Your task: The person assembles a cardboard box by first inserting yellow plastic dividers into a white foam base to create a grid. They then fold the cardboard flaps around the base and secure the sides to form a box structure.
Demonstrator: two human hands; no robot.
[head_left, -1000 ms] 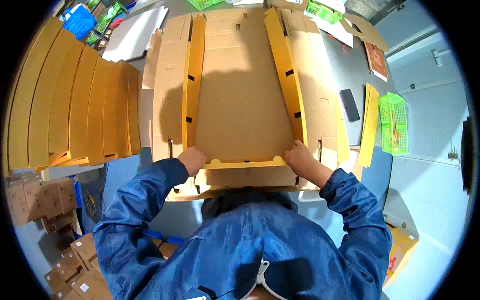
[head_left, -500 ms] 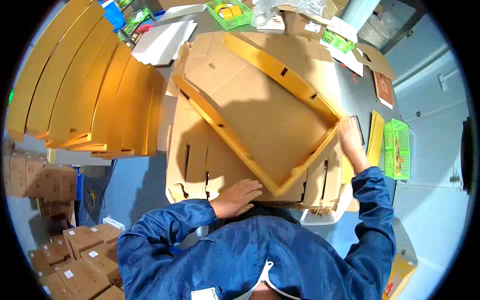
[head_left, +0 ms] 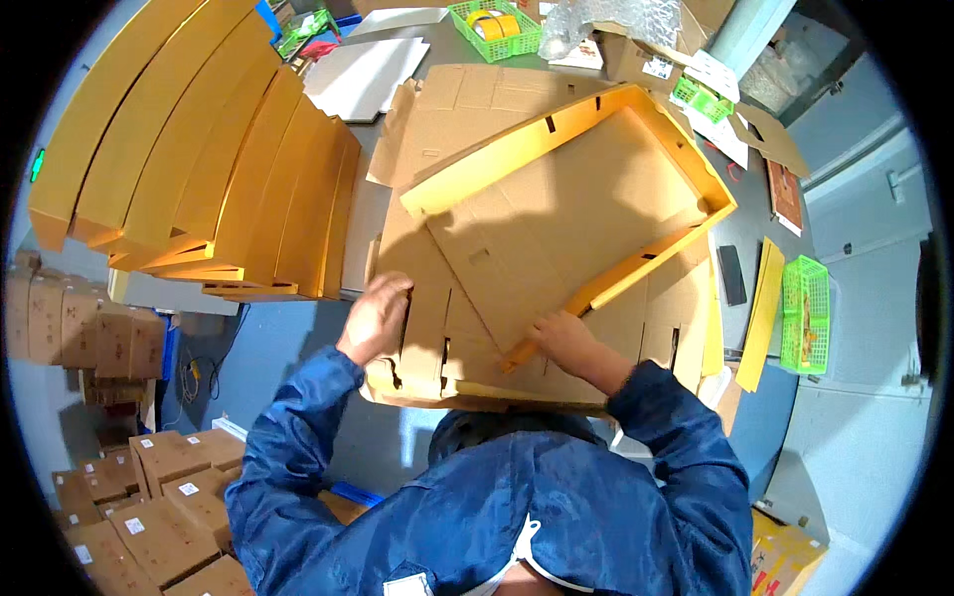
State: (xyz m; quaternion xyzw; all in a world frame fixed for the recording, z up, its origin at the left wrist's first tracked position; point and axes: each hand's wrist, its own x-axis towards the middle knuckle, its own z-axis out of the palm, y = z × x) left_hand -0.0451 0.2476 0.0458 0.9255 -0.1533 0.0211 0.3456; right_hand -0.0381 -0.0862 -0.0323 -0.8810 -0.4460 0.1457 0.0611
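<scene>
A yellow three-sided frame point(head_left: 715, 189) lies at an angle on flattened cardboard sheets point(head_left: 477, 288). Its joined short side is at the far right, and the open end faces the near left. Slots and small blocks show along its inner walls. My right hand point(head_left: 576, 346) is closed around the near long side, close to its free end, fingers wrapped over the rail. Over the left edge of the cardboard is my left hand point(head_left: 378, 310), fingers loosely bent and apart, with nothing in it. It is away from the frame.
Large yellow panels point(head_left: 199, 149) stand in a row at the left. Right of the cardboard lie a dark phone point(head_left: 731, 275), a yellow strip point(head_left: 760, 313) and a green basket point(head_left: 805, 313). Another green basket point(head_left: 507, 42) holds tape rolls at the back. Cartons point(head_left: 164, 526) are stacked lower left.
The yellow frame has turned counterclockwise on the cardboard. My right hand went from its right corner to the near rail's free end. My left hand moved left and away from my body.
</scene>
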